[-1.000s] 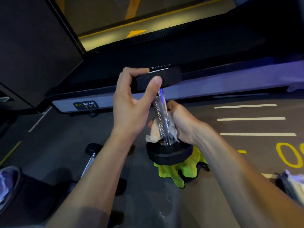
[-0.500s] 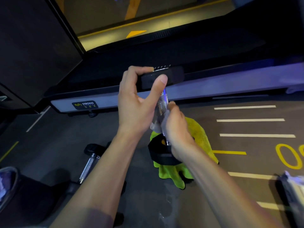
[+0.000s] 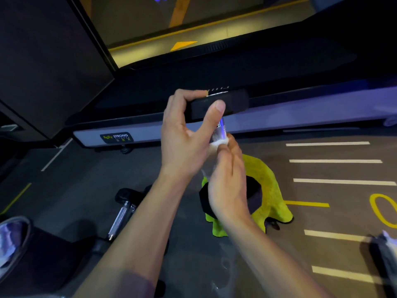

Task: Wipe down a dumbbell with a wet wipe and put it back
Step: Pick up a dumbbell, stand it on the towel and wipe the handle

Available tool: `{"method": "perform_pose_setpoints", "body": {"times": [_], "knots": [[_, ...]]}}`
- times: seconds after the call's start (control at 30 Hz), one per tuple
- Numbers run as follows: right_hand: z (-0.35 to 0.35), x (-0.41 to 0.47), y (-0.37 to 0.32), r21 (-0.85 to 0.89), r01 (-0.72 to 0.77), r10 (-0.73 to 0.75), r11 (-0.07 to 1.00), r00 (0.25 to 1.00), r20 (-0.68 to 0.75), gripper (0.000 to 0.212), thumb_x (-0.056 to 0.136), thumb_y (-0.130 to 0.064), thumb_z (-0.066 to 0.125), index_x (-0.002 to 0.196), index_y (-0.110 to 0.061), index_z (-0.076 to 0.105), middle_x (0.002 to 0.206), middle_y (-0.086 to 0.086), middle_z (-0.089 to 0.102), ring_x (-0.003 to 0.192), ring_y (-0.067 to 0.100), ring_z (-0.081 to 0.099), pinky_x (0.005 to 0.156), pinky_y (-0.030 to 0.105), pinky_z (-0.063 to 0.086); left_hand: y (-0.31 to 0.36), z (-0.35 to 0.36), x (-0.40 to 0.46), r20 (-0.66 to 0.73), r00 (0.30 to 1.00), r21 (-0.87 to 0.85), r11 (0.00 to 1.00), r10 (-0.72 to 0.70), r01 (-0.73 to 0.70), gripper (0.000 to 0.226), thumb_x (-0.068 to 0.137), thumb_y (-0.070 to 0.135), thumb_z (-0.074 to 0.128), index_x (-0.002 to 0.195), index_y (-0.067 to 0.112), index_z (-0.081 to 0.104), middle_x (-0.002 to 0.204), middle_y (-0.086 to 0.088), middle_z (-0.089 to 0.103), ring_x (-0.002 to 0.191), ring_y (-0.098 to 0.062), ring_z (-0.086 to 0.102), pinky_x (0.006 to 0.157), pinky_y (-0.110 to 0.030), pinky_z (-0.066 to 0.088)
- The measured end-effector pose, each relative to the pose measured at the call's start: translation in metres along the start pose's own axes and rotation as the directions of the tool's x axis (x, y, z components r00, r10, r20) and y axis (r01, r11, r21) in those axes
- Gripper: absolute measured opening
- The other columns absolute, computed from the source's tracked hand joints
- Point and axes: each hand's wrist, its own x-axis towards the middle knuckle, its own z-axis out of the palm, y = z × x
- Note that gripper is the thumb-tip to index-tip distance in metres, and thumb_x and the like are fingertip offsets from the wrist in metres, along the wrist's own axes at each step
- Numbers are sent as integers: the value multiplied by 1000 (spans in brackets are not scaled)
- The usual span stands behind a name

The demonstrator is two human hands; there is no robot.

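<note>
I hold a black-headed dumbbell (image 3: 233,103) upright in the air, its chrome handle running down from the top head. My left hand (image 3: 187,136) grips the upper head between fingers and thumb. Just below it, my right hand (image 3: 227,179) is wrapped round the handle with a white wet wipe (image 3: 217,145) pressed against the metal; only the wipe's edge shows above my fingers. The lower head (image 3: 255,196) peeks out behind my right wrist.
A yellow-green cloth (image 3: 268,186) lies on the grey floor under the dumbbell. A second dumbbell (image 3: 122,211) lies on the floor at lower left. A treadmill base (image 3: 120,137) runs across behind. White floor stripes (image 3: 335,161) are at right, a dark bag (image 3: 384,254) at the right edge.
My right hand has slid up the handle with the wipe, from near the lower head to just under the upper head. The left hand keeps its grip on the top head.
</note>
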Motion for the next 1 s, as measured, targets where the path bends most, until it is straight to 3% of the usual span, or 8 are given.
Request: {"method": "perform_pose_setpoints", "body": {"times": [0.13,0.27,0.43,0.53,0.6,0.7,0.87,1.0], "knots": [[-10,33,1,10,-216,216,976,976,29,45,101,-20,40,58,-25,53,57,-3,59,56,18,52,58,33,46,0,-3,-4,2,1000,-4,1000,-1,1,17,94,44,72,106,39,61,113,-2,66,112,-20,64,104,-49,50],[-9,53,-14,45,-485,479,874,872,96,45,102,-23,38,65,-12,61,55,9,60,50,27,54,39,21,40,1,-5,-5,34,999,-14,1000,1,-1,18,93,45,72,106,40,61,112,-8,67,111,-27,66,102,-56,50],[15,34,-23,40,-76,80,996,990,-118,30,95,-45,35,94,-29,62,100,0,73,99,25,66,86,41,50,4,-2,-4,41,999,-6,1000,5,-5,17,94,39,73,106,38,61,112,-5,66,108,-20,65,99,-48,53],[6,36,-13,-129,8,-11,992,1000,-22,32,107,-39,38,90,-23,59,80,-4,70,74,15,65,69,35,48,3,-6,-6,27,1000,-10,1000,0,0,18,95,40,73,108,36,62,112,-6,67,110,-24,65,99,-53,52],[-6,51,-14,-139,-185,202,973,972,120,45,108,-31,36,70,-13,53,51,-2,58,43,14,51,49,30,41,2,-8,-6,19,1000,-19,1000,-15,15,19,94,43,72,108,35,62,113,-8,66,111,-25,65,101,-53,51],[-7,63,-19,-69,-369,374,927,896,238,43,104,-28,36,66,-11,49,45,5,53,37,18,43,45,27,35,2,-11,-5,26,999,-25,999,-35,35,19,93,43,71,108,35,62,114,-10,65,111,-23,64,103,-51,50],[-8,31,-11,-254,102,-66,962,987,147,23,111,-34,34,95,-23,47,79,-8,62,70,10,58,61,32,39,1,-10,-2,70,997,-53,998,-35,39,18,94,40,72,108,36,62,115,-11,66,113,-27,65,103,-56,50],[-37,30,-15,-459,194,40,867,891,452,18,110,-36,39,96,-25,38,71,-12,61,67,-5,62,55,17,40,-2,-14,2,67,996,-68,996,-60,64,18,95,39,72,109,34,63,114,-13,66,112,-30,64,102,-59,49]]}}
